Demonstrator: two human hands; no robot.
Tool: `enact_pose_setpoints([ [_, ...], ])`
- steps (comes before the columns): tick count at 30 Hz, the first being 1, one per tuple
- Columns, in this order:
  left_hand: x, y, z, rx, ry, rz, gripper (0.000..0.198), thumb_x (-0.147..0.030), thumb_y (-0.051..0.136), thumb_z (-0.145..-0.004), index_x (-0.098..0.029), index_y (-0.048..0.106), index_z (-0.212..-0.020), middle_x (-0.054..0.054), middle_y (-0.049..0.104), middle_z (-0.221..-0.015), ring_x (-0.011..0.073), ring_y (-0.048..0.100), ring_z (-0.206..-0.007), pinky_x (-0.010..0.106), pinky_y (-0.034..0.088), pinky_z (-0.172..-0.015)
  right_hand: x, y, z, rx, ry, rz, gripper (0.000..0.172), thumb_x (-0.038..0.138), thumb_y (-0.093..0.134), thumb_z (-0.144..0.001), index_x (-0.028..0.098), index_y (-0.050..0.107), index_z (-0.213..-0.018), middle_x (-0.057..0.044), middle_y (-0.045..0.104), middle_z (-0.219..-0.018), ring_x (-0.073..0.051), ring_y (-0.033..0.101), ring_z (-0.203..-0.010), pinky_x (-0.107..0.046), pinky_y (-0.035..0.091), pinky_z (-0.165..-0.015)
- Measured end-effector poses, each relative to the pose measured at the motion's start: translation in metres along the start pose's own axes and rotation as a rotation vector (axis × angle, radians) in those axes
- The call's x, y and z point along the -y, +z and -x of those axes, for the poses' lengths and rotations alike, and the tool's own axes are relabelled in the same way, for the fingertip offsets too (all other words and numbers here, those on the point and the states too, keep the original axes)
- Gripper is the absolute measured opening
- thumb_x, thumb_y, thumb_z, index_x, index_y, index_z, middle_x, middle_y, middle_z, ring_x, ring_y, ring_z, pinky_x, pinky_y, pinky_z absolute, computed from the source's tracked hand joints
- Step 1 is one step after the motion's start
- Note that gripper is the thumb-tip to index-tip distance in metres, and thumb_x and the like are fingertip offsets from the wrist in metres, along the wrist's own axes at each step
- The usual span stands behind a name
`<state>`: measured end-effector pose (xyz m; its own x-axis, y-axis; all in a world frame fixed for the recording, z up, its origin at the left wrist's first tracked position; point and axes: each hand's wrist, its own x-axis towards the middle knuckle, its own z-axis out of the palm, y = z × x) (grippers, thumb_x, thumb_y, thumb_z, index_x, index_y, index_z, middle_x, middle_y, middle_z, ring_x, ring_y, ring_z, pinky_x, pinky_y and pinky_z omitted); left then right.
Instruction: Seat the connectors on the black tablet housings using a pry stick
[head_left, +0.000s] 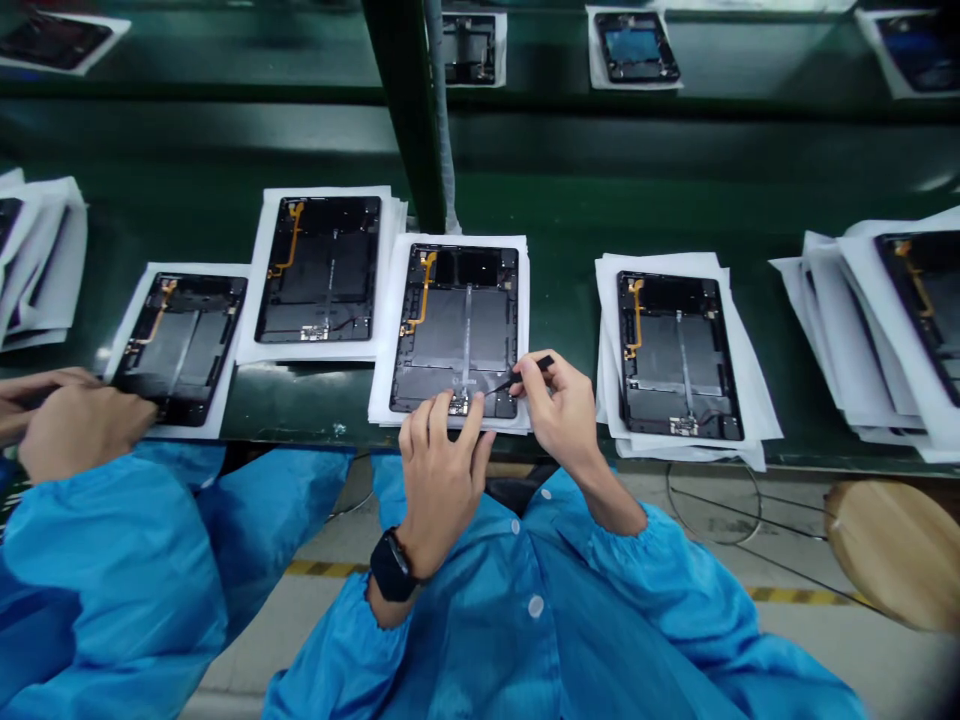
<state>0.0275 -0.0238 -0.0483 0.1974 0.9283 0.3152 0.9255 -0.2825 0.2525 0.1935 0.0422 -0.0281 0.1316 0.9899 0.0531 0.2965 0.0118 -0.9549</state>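
In front of me an opened tablet (439,330) lies on a stack of white sheets (384,345); its inside shows dark panels, an orange flex cable (426,290) and a pale strip down the middle. My left hand (442,460) rests its outstretched fingertips at the tablet's lower edge, beside a small circuit board (459,404). Between thumb and fingers my right hand (559,405) grips slim black tweezers (516,378). Their tip points left, over the tablet's lower right part; whether it touches anything I cannot tell.
Similar opened tablets on white sheets lie to the left (319,270) and right (679,360). A co-worker's hands (82,425) work at a tablet on the far left. A green post (409,110) rises behind my tablet. A round wooden stool (896,550) stands at lower right.
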Motion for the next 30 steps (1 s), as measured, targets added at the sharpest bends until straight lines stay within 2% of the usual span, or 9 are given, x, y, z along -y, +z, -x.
enact_pose_setpoints([
  [6, -0.0085, -0.0021, -0.0048, 0.021, -0.045, 0.009, 0.046, -0.039, 0.060, -0.101, -0.024, 0.064, -0.145, 0.023, 0.051, -0.145, 0.0398, 0.046, -0.134, 0.060, 0.040, -0.111, -0.0041, -0.0007, 0.0000, -0.021, 0.025, 0.002, 0.031, 0.048, 0.057, -0.104, 0.021, 0.066, -0.092, 0.000, 0.070, -0.071, -0.015, 0.068, -0.064, -0.025, 0.050, -0.060],
  [15, -0.0079, -0.0024, -0.0042, 0.012, -0.026, -0.017, 0.047, -0.038, 0.061, -0.101, -0.024, 0.064, -0.145, 0.023, 0.050, -0.145, 0.0402, 0.045, -0.133, 0.060, 0.039, -0.110, -0.0007, -0.0054, -0.0036, 0.006, 0.058, -0.132, 0.028, 0.044, 0.061, -0.102, 0.020, 0.067, -0.089, 0.001, 0.069, -0.072, -0.015, 0.070, -0.068, -0.026, 0.054, -0.068],
  [23, -0.0058, -0.0007, -0.0038, 0.009, -0.016, -0.019, 0.046, -0.036, 0.060, -0.101, -0.025, 0.064, -0.146, 0.023, 0.051, -0.146, 0.0403, 0.046, -0.133, 0.059, 0.038, -0.111, 0.0009, -0.0024, -0.0013, 0.038, 0.027, -0.057, 0.029, 0.045, 0.058, -0.104, 0.021, 0.065, -0.089, 0.000, 0.069, -0.072, -0.015, 0.070, -0.067, -0.024, 0.048, -0.058],
  [30, -0.0048, -0.0008, -0.0033, 0.015, -0.016, -0.034, 0.046, -0.035, 0.062, -0.101, -0.026, 0.064, -0.146, 0.022, 0.050, -0.147, 0.0393, 0.046, -0.133, 0.057, 0.038, -0.111, -0.0017, -0.0025, -0.0011, 0.013, 0.011, -0.028, 0.027, 0.043, 0.057, -0.105, 0.020, 0.065, -0.091, 0.001, 0.069, -0.073, -0.015, 0.071, -0.067, -0.024, 0.048, -0.060],
])
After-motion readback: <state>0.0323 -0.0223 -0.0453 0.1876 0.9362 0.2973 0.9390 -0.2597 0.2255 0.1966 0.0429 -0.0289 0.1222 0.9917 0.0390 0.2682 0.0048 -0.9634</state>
